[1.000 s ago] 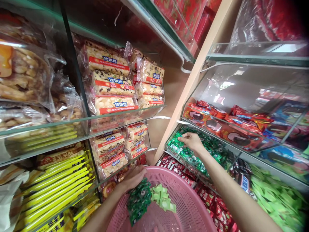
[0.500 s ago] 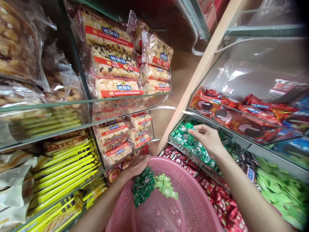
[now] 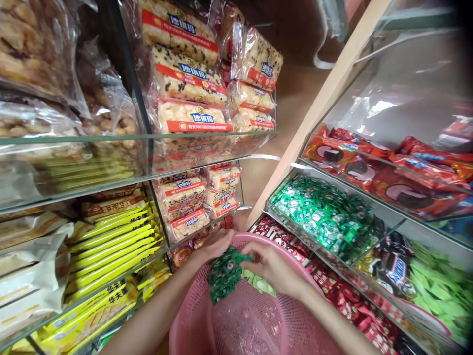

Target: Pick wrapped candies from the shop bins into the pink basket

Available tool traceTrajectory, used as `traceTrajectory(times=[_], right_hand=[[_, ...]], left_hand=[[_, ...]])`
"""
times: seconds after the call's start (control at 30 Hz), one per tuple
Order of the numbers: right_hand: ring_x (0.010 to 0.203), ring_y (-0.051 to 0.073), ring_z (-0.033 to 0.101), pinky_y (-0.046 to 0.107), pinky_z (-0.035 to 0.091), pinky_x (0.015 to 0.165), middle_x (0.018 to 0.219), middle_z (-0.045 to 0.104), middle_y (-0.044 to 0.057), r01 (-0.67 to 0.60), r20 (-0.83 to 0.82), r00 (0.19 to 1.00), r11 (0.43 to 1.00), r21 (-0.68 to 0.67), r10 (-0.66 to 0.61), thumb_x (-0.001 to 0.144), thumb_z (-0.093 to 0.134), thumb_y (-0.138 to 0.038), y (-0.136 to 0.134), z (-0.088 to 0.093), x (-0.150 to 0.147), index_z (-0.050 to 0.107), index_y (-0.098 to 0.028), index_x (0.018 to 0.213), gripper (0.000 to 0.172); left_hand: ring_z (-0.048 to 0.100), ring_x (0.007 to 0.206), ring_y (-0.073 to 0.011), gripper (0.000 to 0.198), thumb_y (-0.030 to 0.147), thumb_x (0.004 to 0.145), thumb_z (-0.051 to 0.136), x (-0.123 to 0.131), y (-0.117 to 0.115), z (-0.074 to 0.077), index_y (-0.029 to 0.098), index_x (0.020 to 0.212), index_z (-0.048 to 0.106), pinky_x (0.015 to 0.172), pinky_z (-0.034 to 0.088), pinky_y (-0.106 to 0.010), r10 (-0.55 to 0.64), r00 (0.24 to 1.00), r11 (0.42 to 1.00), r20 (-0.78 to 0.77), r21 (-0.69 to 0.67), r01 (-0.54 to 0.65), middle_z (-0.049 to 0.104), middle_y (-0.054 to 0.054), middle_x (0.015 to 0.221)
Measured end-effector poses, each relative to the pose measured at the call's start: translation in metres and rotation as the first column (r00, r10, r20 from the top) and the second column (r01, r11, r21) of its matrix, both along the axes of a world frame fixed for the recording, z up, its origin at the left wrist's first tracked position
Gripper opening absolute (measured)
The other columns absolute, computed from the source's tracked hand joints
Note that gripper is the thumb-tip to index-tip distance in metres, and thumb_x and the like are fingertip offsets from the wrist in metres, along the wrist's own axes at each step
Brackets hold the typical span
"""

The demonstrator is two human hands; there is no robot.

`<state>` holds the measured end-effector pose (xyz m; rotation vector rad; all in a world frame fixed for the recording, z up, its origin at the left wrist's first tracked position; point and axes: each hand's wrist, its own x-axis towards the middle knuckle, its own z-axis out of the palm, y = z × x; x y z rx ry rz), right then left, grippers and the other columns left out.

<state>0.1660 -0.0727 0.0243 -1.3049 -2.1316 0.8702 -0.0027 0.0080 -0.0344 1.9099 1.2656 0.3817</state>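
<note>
Fingers [image 3: 254,249] of the right hand [image 3: 271,268] pinch a green wrapped sweet [image 3: 245,258] in the head view, thumb and forefinger close together over the far side of a pink basket [image 3: 192,315]. Counting from the basket's middle, that hand sits at one o'clock, its forearm running off toward four. At eleven o'clock the left hand [image 3: 217,242] lies over the rim, fingers side by side; their undersides are hidden, so I cannot tell whether they clamp it. Just below the left hand, at ten o'clock inside the basket, is a heap of green sweets [image 3: 223,281], and beside it, partly covered by the right hand, are pale green packets [image 3: 260,285]. Beyond the basket, between one and two o'clock, a glass-fronted shelf bin holds many shiny green sweets [image 3: 321,212], with red packets [image 3: 347,305] below it, toward three. Dark chocolate bars [image 3: 397,271] lie between two and three o'clock, next to light green packets [image 3: 439,288]. Higher up, past the shiny green sweets, are orange-red bags [image 3: 365,170]. Sesame cakes [image 3: 194,81] in clear wrap stand toward half past eleven, and yellow packets [image 3: 114,251] line up between nine and ten.
</note>
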Motion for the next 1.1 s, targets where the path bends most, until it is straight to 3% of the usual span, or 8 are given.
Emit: traceTrajectory(times=[0.1, 0.17, 0.37, 0.63, 0.8, 1.03, 1.1], right_hand=[[0.083, 0.016, 0.054, 0.03, 0.041, 0.075, 0.087, 0.062, 0.001, -0.24, 0.257, 0.941, 0.969, 0.058, 0.218, 0.084, 0.055, -0.027, -0.013, -0.03, -0.016, 0.059, -0.02, 0.086, 0.008], [0.087, 0.017, 0.053, 0.031, 0.04, 0.078, 0.087, 0.062, 0.001, -0.326, 0.384, 0.881, 0.943, 0.073, 0.275, 0.085, 0.055, -0.025, -0.018, -0.044, -0.019, 0.058, -0.02, 0.084, 0.007], [0.087, 0.016, 0.05, 0.03, 0.037, 0.079, 0.086, 0.062, 0.0, -0.411, 0.549, 0.783, 0.906, 0.101, 0.293, 0.087, 0.052, -0.026, -0.029, -0.065, -0.015, 0.056, -0.02, 0.082, 0.009], [0.074, 0.014, 0.051, 0.028, 0.036, 0.062, 0.081, 0.059, -0.002, -0.539, 0.657, 0.712, 0.793, 0.284, 0.249, 0.09, 0.048, -0.021, -0.049, -0.101, -0.034, 0.055, -0.019, 0.081, 0.012], [0.068, 0.014, 0.051, 0.029, 0.034, 0.053, 0.083, 0.058, -0.002, -0.513, 0.693, 0.693, 0.812, 0.278, 0.2, 0.09, 0.046, -0.02, -0.055, -0.116, -0.036, 0.053, -0.02, 0.08, 0.013], [0.076, 0.014, 0.056, 0.026, 0.04, 0.058, 0.09, 0.059, -0.001, -0.462, 0.671, 0.697, 0.874, 0.15, 0.253, 0.086, 0.053, -0.02, -0.056, -0.105, -0.036, 0.053, -0.021, 0.085, 0.001], [0.077, 0.014, 0.056, 0.025, 0.041, 0.061, 0.093, 0.059, -0.001, -0.453, 0.653, 0.707, 0.884, 0.12, 0.273, 0.084, 0.057, -0.025, -0.055, -0.104, -0.035, 0.053, -0.02, 0.087, 0.008]], left_hand=[[0.058, 0.09, -0.0197, 0.047, 0.041, 0.089, 0.021, -0.001, -0.001, -0.001, 0.02, 0.085, 0.063, 0.076, 0.041, -0.025, 0.0, 1.0, 1.0, -0.027, 0.002, 0.0, 0.067, -0.003, 0.092], [0.059, 0.086, -0.02, 0.048, 0.042, 0.088, 0.021, -0.001, -0.001, -0.001, 0.019, 0.083, 0.063, 0.073, 0.041, -0.026, 0.002, 0.999, 1.0, -0.052, 0.004, -0.002, 0.067, -0.003, 0.089], [0.059, 0.087, -0.0204, 0.049, 0.041, 0.088, 0.021, -0.003, -0.003, 0.0, 0.018, 0.083, 0.064, 0.073, 0.04, -0.025, 0.018, 0.997, 1.0, -0.075, 0.002, -0.018, 0.067, -0.005, 0.09], [0.057, 0.093, -0.0193, 0.05, 0.038, 0.088, 0.02, 0.003, -0.008, 0.005, 0.019, 0.092, 0.066, 0.079, 0.04, -0.025, -0.039, 0.997, 0.999, -0.069, 0.007, 0.039, 0.067, -0.004, 0.1], [0.058, 0.087, -0.0199, 0.048, 0.036, 0.088, 0.02, 0.005, -0.01, 0.007, 0.017, 0.089, 0.065, 0.072, 0.039, -0.026, -0.064, 0.994, 0.996, -0.093, 0.056, 0.07, 0.068, -0.006, 0.093], [0.059, 0.086, -0.0203, 0.046, 0.036, 0.088, 0.021, 0.004, -0.011, 0.003, 0.017, 0.083, 0.062, 0.071, 0.039, -0.027, -0.064, 0.994, 0.994, -0.094, 0.086, 0.072, 0.067, -0.007, 0.092], [0.058, 0.086, -0.0201, 0.046, 0.037, 0.088, 0.021, 0.004, -0.011, 0.002, 0.017, 0.082, 0.062, 0.071, 0.039, -0.026, -0.059, 0.994, 0.995, -0.094, 0.08, 0.067, 0.067, -0.007, 0.092]])
